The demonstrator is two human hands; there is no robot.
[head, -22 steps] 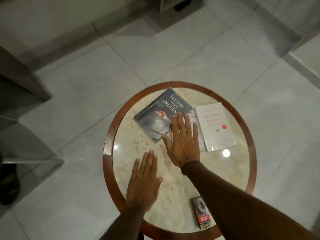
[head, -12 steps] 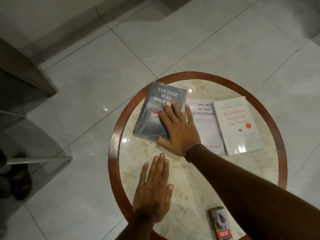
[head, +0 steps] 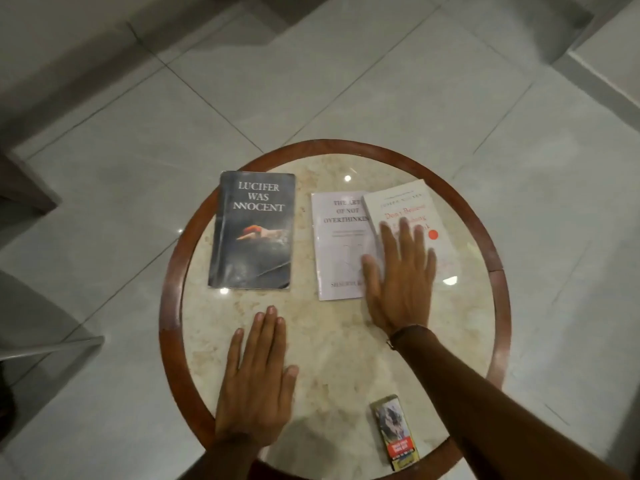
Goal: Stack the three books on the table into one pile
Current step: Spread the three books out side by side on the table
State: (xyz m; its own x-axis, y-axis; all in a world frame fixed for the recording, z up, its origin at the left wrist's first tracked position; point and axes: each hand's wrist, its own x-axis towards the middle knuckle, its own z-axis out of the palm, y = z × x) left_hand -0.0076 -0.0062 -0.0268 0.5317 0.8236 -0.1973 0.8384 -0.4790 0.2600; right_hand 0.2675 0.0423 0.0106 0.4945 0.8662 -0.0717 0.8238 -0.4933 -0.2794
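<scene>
Right hand [head: 398,282] spread flat, palm down, on the white "Don't Believe Everything You Think" book [head: 408,216], thumb on "The Art of Not Overthinking" book [head: 337,244], which sits partly under the white one's left edge. Left hand [head: 254,382] flat and open on the round marble table [head: 329,358], gripping nothing. Dark "Lucifer Was Innocent" book [head: 252,233] lying alone at left, so 3 books unstacked; small cigarette pack [head: 394,433] near the front rim.

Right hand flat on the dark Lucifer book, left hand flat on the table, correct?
Not quite. In the head view the right hand lies on the white book with red lettering; the dark Lucifer book is untouched. The left hand is flat on the table.
</scene>
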